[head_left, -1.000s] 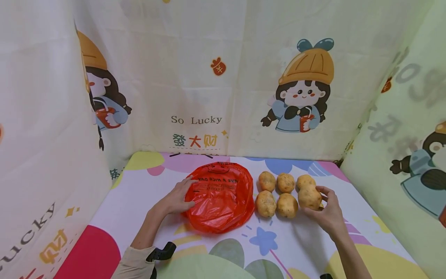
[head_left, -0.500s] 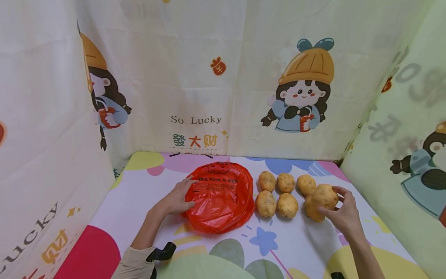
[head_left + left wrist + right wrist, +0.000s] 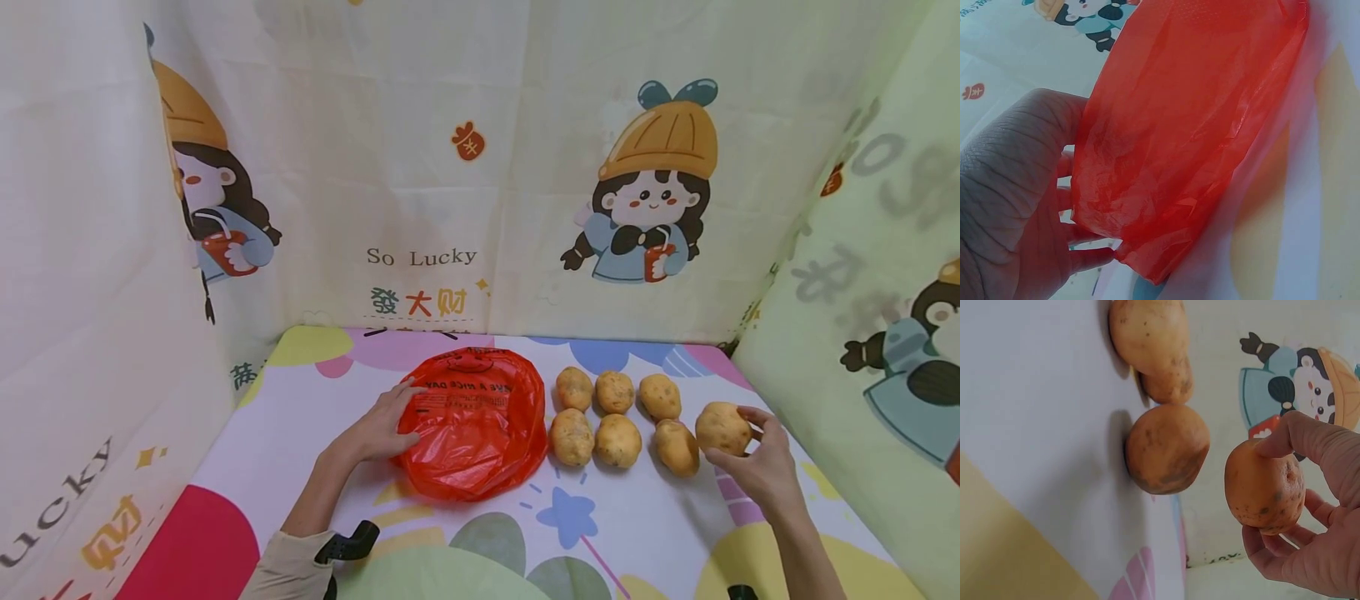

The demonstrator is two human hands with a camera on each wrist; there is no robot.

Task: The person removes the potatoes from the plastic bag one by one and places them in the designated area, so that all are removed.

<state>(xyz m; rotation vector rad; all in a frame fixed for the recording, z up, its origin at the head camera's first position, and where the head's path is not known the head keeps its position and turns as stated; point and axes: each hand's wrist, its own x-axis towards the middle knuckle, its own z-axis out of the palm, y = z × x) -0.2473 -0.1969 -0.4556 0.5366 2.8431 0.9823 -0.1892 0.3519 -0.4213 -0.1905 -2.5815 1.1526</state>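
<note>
A red plastic bag [image 3: 472,442] with dark printing stands on the table, its mouth spread wide. My left hand [image 3: 382,425] rests against the bag's left side with fingers spread; in the left wrist view, the red film [image 3: 1172,125] hides part of those fingers. On the right, my right hand [image 3: 761,467] holds a potato [image 3: 722,428] between thumb and fingers. The right wrist view shows this held potato [image 3: 1263,487] raised off the tabletop. Several more potatoes lie in two rows right of the bag, the closest being a front-row potato [image 3: 677,447].
A patterned cloth [image 3: 637,517] covers the table. Printed fabric walls [image 3: 525,192] close in the back and both sides. Black wrist straps show on the left forearm [image 3: 348,543] and at the bottom edge near the right forearm.
My right hand has moved to the right with the potato, uncovering the front-row potato that was behind it. The left hand and the bag stay in place.
</note>
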